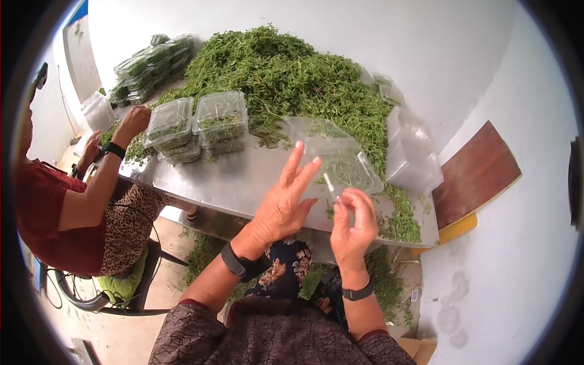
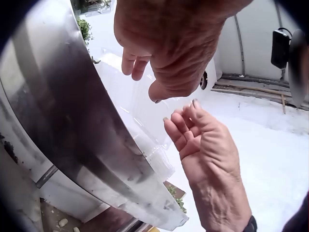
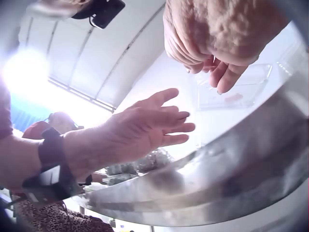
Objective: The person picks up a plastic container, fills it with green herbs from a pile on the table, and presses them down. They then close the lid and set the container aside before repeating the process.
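Observation:
In the head view my left hand [image 1: 283, 201] is raised over the table's front edge, fingers spread and mostly straight, holding nothing. My right hand [image 1: 356, 225] is beside it, thumb and fingertips drawn together on a thin white strip [image 1: 329, 181]; its kind is unclear. Just beyond both hands a clear plastic clamshell box [image 1: 359, 170] stands open on the table, some green sprigs in it. In the left wrist view my right hand [image 2: 212, 159] has its fingers bent toward the thumb. The right wrist view shows my left hand [image 3: 145, 121] with extended fingers.
A large heap of leafy greens [image 1: 267, 73] covers the back of the metal table [image 1: 255, 173]. Filled boxes [image 1: 170, 125] are stacked left, more [image 1: 152, 64] behind. Empty nested boxes [image 1: 413, 152] stand right, near a brown board [image 1: 477, 173]. Another person [image 1: 67, 207] sits at left.

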Motion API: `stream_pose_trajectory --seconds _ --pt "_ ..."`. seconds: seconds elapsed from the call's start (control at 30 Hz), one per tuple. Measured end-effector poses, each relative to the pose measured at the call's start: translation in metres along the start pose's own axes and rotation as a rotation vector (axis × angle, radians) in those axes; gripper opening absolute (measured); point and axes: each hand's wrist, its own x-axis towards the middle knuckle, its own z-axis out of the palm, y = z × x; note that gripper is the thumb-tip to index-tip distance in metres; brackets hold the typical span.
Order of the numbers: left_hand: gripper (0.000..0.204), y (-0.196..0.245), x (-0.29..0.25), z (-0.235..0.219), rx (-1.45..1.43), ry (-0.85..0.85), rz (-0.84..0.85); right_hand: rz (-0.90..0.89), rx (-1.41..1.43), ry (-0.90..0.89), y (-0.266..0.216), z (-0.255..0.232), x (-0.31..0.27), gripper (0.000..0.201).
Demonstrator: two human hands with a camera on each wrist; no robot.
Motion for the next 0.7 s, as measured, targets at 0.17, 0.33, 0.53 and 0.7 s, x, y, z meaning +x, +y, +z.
stream_pose_trajectory --seconds 0.17,0.33,0.53,0.7 --pt "0.065 -0.017 -0.015 -0.004 0.022 -0.05 0.042 -0.056 -0.072 -0.106 -0.022 0.016 -0.014 0.018" --pt "0.042 -0.037 -0.026 -0.012 -0.151 0.103 0.023 -0.16 0.04 -0.265 -0.03 0.026 -0.021 0.022" --pt "0.019 -0.046 -0.026 -0.038 -0.336 0.154 -0.035 -0.092 -0.132 -0.116 -0.018 0.009 0.003 0.022" --pt "0.011 -0.052 -0.027 -0.045 -0.48 0.256 -0.201 0.126 -0.19 -0.134 0.005 -0.015 0.021 0.024"
